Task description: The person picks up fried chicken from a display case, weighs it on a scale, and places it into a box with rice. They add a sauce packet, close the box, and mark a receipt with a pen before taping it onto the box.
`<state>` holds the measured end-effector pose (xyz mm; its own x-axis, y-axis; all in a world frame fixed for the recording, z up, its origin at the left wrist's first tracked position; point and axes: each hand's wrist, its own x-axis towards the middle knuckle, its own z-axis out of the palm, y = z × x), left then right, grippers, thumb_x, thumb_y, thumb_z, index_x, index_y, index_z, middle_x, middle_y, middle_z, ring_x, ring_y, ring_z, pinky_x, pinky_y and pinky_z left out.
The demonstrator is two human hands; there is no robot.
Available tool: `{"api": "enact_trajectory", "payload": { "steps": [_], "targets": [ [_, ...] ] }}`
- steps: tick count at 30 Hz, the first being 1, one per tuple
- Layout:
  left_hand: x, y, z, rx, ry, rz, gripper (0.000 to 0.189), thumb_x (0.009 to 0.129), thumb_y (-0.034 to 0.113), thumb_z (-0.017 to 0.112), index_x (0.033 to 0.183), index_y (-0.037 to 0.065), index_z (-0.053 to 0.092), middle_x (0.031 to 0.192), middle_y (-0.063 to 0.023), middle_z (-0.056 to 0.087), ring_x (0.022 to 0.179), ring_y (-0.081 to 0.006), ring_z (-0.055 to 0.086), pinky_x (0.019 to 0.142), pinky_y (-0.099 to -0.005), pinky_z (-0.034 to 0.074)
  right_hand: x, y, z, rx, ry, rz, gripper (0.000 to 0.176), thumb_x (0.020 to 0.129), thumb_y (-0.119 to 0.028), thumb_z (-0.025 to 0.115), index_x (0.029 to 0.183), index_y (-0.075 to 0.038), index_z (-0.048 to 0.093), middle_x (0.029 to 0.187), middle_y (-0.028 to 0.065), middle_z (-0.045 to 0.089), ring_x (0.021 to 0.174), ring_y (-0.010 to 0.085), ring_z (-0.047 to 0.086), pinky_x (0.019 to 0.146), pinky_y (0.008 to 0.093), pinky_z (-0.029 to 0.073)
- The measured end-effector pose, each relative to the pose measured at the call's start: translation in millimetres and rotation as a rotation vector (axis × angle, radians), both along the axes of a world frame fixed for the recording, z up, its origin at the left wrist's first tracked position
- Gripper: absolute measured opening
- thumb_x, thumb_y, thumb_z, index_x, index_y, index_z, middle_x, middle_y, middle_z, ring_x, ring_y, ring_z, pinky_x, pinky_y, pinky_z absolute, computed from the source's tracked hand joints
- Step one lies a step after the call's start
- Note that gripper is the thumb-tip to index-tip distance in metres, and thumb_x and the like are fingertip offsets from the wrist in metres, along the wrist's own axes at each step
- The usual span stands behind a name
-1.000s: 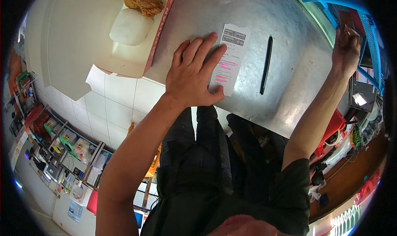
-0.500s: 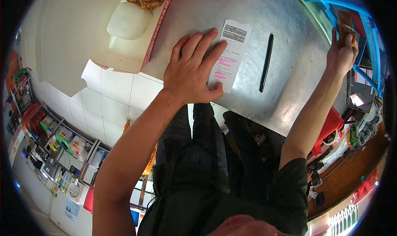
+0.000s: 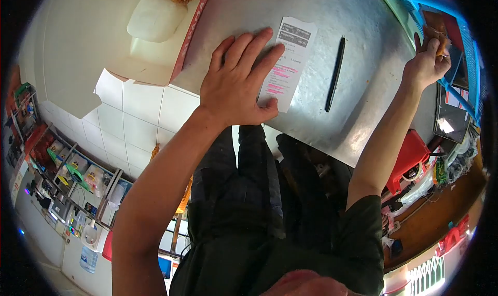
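A black pen (image 3: 336, 74) lies on the bare metal tabletop (image 3: 363, 42) right of the frame's centre, and a dark-screened device (image 3: 453, 120) catches a bright glare near the right edge, above bunched plastic (image 3: 466, 152) and a red plastic stool (image 3: 408, 161). White floor tiles (image 3: 140, 109) show at left of centre. A cluttered rack (image 3: 107, 196) fills the far left, a clear bluish water bottle (image 3: 88, 259) sits at lower left, and a white lattice gate (image 3: 426, 276) shows at lower right.
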<state>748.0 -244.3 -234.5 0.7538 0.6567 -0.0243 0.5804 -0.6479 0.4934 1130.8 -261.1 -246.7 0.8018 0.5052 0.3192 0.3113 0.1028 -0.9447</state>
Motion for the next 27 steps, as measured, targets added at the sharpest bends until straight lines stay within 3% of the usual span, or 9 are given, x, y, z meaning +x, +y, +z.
{"api": "enact_trajectory", "payload": {
  "steps": [10,12,13,18,20,23,24,26,27],
  "targets": [
    [-2,-1,-5,0.027,-0.015,0.009,0.079,0.056,0.036,0.066,0.131,0.016,0.051,0.142,-0.0086,0.038,0.127,-0.0266,0.035,0.106,-0.0446,0.024,-11,-29,39,0.228,0.449,0.056,0.024,0.099,-0.016,0.038,0.110,-0.001,0.055,0.115,0.0183,0.059,0.113,0.0305,0.054,0.099,0.0500,0.042],
    [-2,-1,-3,0.012,-0.011,0.011,0.079,0.056,0.036,0.066,0.131,0.016,0.051,0.142,-0.0086,0.038,0.128,-0.0265,0.035,0.106,-0.0445,0.024,-15,-54,44,0.457,0.982,0.712,0.025,0.098,-0.015,0.039,0.106,-0.001,0.058,0.110,0.0175,0.059,0.105,0.0282,0.054,0.094,0.0452,0.043],
    [-1,-1,-2,0.002,-0.006,0.011,0.079,0.056,0.036,0.066,0.131,0.016,0.051,0.142,-0.0085,0.038,0.128,-0.0265,0.035,0.106,-0.0444,0.024,-29,-59,44,0.400,0.936,0.427,0.024,0.099,-0.020,0.040,0.107,-0.005,0.057,0.104,0.0130,0.061,0.085,0.0238,0.057,0.079,0.0396,0.045],
    [-1,0,-2,-0.008,-0.001,0.020,0.079,0.056,0.036,0.066,0.131,0.016,0.051,0.142,-0.0084,0.038,0.127,-0.0267,0.035,0.106,-0.0447,0.024,-117,-70,82,0.261,1.107,0.511,0.026,0.090,-0.033,0.057,0.098,-0.008,0.056,0.066,0.0035,0.046,0.062,0.0185,0.035,0.062,0.0289,0.032],
    [-1,-1,-1,-0.021,0.003,0.016,0.079,0.056,0.036,0.066,0.131,0.016,0.051,0.142,-0.0084,0.038,0.127,-0.0268,0.035,0.106,-0.0448,0.025,-138,-73,102,0.221,1.009,0.950,0.033,0.085,-0.034,0.064,0.105,-0.010,0.053,0.068,0.0010,0.056,0.059,0.0160,0.038,0.059,0.0291,0.034],
    [0,0,0,-0.002,0.013,-0.002,0.079,0.056,0.036,0.066,0.131,0.016,0.050,0.142,-0.0083,0.038,0.127,-0.0267,0.036,0.106,-0.0446,0.025,-129,-50,122,0.186,0.647,1.458,0.028,0.074,-0.032,0.076,0.087,-0.012,0.060,0.056,-0.0009,0.051,0.055,0.0169,0.047,0.055,0.0305,0.046],
    [-1,0,-2,0.013,0.010,0.003,0.080,0.056,0.036,0.066,0.132,0.016,0.050,0.142,-0.0083,0.038,0.127,-0.0268,0.036,0.106,-0.0446,0.025,-124,-40,139,0.066,0.400,1.537,0.026,0.070,-0.028,0.079,0.079,-0.013,0.061,0.055,-0.0006,0.052,0.053,0.0165,0.049,0.054,0.0304,0.048],
    [0,-1,-3,0.023,0.009,-0.002,0.080,0.057,0.036,0.066,0.132,0.016,0.049,0.142,-0.0082,0.038,0.126,-0.0269,0.036,0.105,-0.0446,0.025,-128,-54,170,-0.215,-0.079,1.286,0.047,0.079,-0.044,0.071,0.122,-0.036,0.053,0.070,-0.0074,0.056,0.058,0.0122,0.041,0.054,0.0309,0.038],
    [0,-2,-4,0.032,0.008,0.001,0.080,0.057,0.036,0.066,0.133,0.017,0.049,0.142,-0.0082,0.038,0.126,-0.0271,0.036,0.105,-0.0449,0.025,-127,-56,178,-0.215,-0.074,1.279,0.047,0.079,-0.044,0.071,0.122,-0.036,0.053,0.070,-0.0074,0.056,0.058,0.0122,0.041,0.054,0.0309,0.038]
  ]
}}
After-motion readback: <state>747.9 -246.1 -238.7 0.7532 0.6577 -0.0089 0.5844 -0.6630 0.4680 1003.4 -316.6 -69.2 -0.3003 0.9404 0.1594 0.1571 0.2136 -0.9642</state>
